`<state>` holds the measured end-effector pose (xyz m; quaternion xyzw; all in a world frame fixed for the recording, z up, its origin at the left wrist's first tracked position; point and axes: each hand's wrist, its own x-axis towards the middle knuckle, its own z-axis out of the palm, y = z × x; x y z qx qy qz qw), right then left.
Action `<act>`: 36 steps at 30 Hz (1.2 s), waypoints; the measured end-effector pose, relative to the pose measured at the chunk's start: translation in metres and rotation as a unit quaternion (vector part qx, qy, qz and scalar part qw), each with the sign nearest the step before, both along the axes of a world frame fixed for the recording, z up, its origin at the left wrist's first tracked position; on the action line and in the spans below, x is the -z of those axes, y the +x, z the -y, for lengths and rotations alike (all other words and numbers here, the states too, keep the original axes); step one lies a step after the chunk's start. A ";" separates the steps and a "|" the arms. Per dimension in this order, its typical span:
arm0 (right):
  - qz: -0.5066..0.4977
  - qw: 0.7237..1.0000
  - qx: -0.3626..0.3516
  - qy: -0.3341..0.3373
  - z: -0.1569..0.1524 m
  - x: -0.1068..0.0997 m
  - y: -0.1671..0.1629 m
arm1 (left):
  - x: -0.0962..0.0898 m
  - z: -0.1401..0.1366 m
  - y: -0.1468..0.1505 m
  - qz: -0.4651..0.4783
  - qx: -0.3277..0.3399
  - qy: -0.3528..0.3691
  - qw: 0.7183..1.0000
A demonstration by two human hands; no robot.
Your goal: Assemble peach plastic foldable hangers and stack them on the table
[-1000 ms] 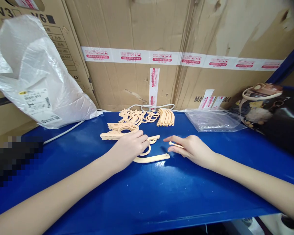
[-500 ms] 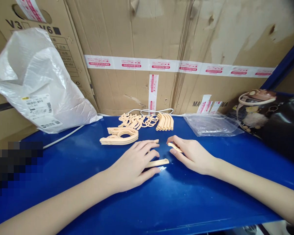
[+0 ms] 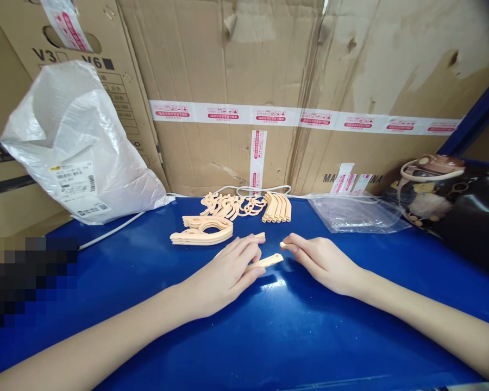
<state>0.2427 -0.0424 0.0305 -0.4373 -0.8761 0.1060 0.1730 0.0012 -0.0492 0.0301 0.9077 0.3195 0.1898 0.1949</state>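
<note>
My left hand is closed around a beige hanger part, its thumb and fingers on either side. One flat end of that hanger part sticks out to the right, and another beige end shows past the fingertips. Across a small gap, my right hand pinches a beige hanger arm; only its tip shows, the rest being hidden by the fingers. Just beyond my left hand lies a stack of folded beige hangers.
Behind lie a loose pile of curved hook pieces and a row of curved arms on the blue table. A clear plastic bag, white parcel bag, white cable and dark bag surround them. Cardboard stands behind.
The left fingers have closed more firmly on the hanger part, whose end has tilted upward. The right hand has turned its piece, so less of it shows. The view has shifted slightly.
</note>
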 end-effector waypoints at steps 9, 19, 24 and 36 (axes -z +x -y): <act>-0.048 0.997 -0.022 -0.047 0.007 -0.001 -0.007 | 0.002 -0.001 0.000 0.031 -0.012 -0.033 0.999; -0.049 0.996 -0.033 -0.060 0.008 0.000 -0.008 | 0.005 0.000 0.000 0.060 -0.017 -0.046 0.997; -0.039 0.996 -0.039 -0.063 0.006 0.000 -0.009 | 0.002 0.000 -0.001 0.059 -0.008 -0.058 0.997; 0.087 0.993 -0.043 0.068 0.008 0.007 -0.005 | 0.004 -0.001 -0.001 -0.002 0.022 0.021 1.000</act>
